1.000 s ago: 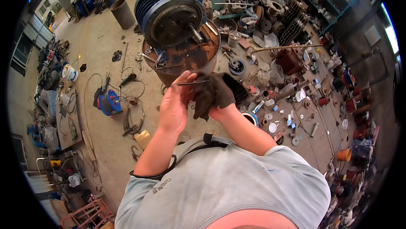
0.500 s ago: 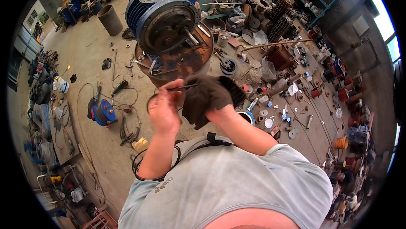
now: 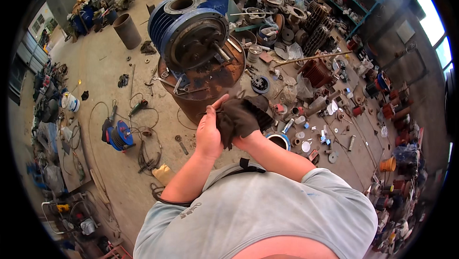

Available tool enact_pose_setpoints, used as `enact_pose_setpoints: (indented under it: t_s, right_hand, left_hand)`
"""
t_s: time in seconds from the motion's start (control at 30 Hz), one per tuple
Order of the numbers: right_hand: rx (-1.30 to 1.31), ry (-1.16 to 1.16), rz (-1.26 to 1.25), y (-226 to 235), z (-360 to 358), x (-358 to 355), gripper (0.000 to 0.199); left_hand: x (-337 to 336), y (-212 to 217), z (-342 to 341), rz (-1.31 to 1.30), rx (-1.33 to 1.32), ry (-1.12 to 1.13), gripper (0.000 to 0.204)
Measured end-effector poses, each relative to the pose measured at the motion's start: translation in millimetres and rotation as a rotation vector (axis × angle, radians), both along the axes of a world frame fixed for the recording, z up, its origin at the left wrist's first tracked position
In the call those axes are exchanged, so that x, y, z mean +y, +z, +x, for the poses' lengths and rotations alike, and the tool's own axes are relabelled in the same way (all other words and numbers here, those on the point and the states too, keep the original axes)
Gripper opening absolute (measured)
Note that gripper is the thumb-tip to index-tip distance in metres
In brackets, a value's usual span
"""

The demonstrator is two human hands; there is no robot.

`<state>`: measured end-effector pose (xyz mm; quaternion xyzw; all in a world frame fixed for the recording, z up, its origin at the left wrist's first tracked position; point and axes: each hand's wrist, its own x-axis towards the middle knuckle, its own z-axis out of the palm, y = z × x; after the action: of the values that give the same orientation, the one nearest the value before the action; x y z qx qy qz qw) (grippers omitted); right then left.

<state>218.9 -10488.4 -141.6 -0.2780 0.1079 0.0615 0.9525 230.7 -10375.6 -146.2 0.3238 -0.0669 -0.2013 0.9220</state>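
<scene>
Both hands meet over a dark brown cloth (image 3: 237, 117) in front of my waist. My left hand (image 3: 209, 132) presses against its left side, fingertips closed at the upper edge. Cloth covers most of my right hand (image 3: 247, 139), hiding the fingers; whether it is a rag or a glove I cannot tell. Just beyond stands a rusty drum (image 3: 234, 73). On it lies a blue finned gear unit (image 3: 189, 37) with a round dark face and a bare shaft (image 3: 222, 52) pointing toward me. Wrenches (image 3: 192, 90) rest on the drum's near rim.
A blue cable reel (image 3: 119, 136) and a corded power tool (image 3: 137, 107) lie on the floor at left. Loose machine parts, castings and a long stick (image 3: 313, 58) crowd the right side. An open steel cylinder (image 3: 127, 31) stands at far left, a shelf rack (image 3: 344, 1) at far right.
My left hand has moved right and onto the cloth; the thin dark strip it pinched before is now barely visible. The drum and gear unit appear slightly lower and farther right in view.
</scene>
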Motion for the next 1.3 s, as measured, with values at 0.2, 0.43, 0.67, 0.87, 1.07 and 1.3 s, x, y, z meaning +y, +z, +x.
enact_pose_setpoints:
  t_s: [0.2,0.43,0.67,0.87,1.07,1.3]
  right_hand:
    - [-0.017,0.087,0.106,-18,3,-36,0.018]
    - [0.045,-0.208,0.158,-23,-1,-79,0.012]
    - [-0.177,-0.415,-0.238,-95,4,-64,0.011]
    - [-0.329,-0.537,-0.704,-122,-29,-91,0.019]
    - [-0.119,-0.241,-0.5,-161,-68,-76,0.019]
    - [-0.056,-0.133,-0.54,-184,-90,-135,0.02]
  left_hand:
    - [25,6,12,0.249,-0.018,0.17,0.052]
    - [50,-18,27,0.277,0.063,0.1,0.055]
    - [-1,-60,-19,0.804,0.049,-0.517,0.067]
    - [-12,-33,-36,1.072,-0.05,-0.628,0.063]
    - [-92,-35,-61,0.974,-0.079,-0.574,0.063]
    - [-165,-66,-109,0.937,-0.345,-0.703,0.058]
